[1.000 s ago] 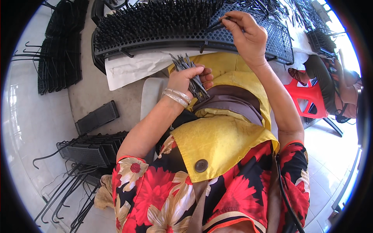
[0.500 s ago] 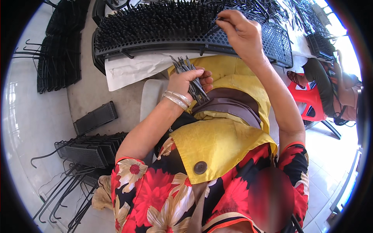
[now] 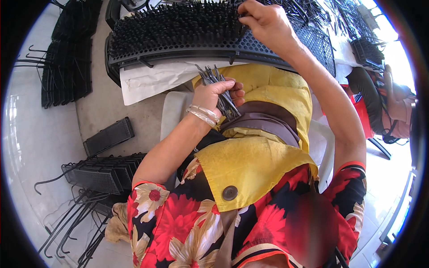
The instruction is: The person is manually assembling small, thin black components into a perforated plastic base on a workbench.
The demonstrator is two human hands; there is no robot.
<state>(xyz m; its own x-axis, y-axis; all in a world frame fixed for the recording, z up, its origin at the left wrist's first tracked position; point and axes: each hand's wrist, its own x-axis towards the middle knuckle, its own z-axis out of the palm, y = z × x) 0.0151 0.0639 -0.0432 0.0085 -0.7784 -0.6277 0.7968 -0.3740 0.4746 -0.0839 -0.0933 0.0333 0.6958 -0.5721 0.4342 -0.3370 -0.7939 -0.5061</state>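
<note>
My left hand (image 3: 209, 94) is closed round a bundle of thin dark rods (image 3: 209, 74), held above my lap in front of the rack. The rods lie aslant, their upper ends poking out past the thumb and their lower ends below the fingers. At the long black perforated rack (image 3: 176, 58), my right hand (image 3: 270, 29) pinches a thin dark rod between thumb and forefinger; the fingertips partly hide it. Upright black rods (image 3: 174, 27) crowd the rack's left and middle, while bare holes (image 3: 308, 42) show toward its right end.
White paper (image 3: 147, 80) lies under the rack. Loose dark rods (image 3: 313, 11) are heaped behind it. Black racks with hooked handles (image 3: 94, 174) stand at lower left, and more (image 3: 67, 67) are stacked at upper left. Another person (image 3: 371, 89) sits at the right by a red stool (image 3: 364, 118).
My right hand has shifted left and slightly away from me along the rack, its elbow swinging outward to the right. My left hand and its bundle stay in place.
</note>
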